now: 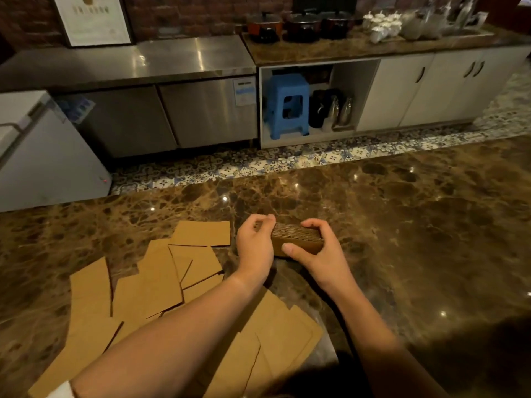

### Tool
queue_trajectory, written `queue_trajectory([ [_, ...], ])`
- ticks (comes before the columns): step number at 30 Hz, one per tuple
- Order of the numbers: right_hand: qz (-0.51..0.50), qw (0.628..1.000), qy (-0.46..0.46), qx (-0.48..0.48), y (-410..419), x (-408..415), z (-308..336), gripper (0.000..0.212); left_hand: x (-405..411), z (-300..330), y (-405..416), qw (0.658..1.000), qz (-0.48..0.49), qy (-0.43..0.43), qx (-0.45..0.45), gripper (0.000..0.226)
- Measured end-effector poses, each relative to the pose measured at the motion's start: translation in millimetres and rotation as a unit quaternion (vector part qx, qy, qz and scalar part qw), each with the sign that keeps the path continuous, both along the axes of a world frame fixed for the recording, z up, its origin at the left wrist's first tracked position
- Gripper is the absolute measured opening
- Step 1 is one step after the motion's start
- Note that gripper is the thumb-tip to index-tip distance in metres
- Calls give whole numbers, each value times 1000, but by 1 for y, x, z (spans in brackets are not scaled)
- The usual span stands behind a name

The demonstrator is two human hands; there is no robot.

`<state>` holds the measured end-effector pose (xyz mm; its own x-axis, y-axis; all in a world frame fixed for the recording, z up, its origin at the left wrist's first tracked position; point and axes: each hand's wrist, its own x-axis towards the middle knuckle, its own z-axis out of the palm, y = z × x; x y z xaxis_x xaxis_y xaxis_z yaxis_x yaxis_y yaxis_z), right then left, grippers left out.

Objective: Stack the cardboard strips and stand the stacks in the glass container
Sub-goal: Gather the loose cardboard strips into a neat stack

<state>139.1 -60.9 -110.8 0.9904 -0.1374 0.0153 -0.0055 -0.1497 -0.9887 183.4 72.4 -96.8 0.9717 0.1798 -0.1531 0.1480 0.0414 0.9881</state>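
A thick stack of brown cardboard strips (297,236) stands on edge on the brown marble counter (402,225), held between both hands. My left hand (254,245) grips its left end. My right hand (319,249) wraps over its right end, thumb on the near face. Several loose cardboard strips (161,277) lie flat and overlapping on the counter to the left and under my forearms. No glass container is in view.
Beyond the counter's far edge is a patterned tile floor (258,165). Across it stand a white chest freezer (43,156), steel cabinets (172,116), a blue stool (287,106) in an open shelf, and pots (301,25) on a back counter.
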Motion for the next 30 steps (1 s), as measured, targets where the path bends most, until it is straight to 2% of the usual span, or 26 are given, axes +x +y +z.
queue_trajectory([
  [2,-59,998,-10,-7,4,3,-2,30,-2,-5,3,998,-29,-36,33,11],
  [5,-154,986,-57,25,13,10,-4,11,-1,-7,4,996,-33,-68,43,14],
  [7,-173,981,-56,68,20,14,-6,22,2,-6,2,998,-20,-52,7,16],
  [11,-186,967,-28,170,25,17,-3,19,2,-4,1,996,-14,-34,-81,28],
  [14,-186,963,-38,190,23,16,-2,30,1,-3,3,997,-19,-59,-54,30],
  [17,-182,966,-33,180,24,15,-2,34,1,-7,3,998,-22,-51,-22,24],
  [25,-148,973,-35,175,23,11,-2,30,2,-9,6,997,-25,-55,-52,23],
  [28,-104,990,-20,96,21,5,-4,28,1,-12,8,997,-37,-43,-56,22],
  [30,-52,998,-17,22,12,2,-4,44,1,-12,9,997,-40,-41,-49,19],
])
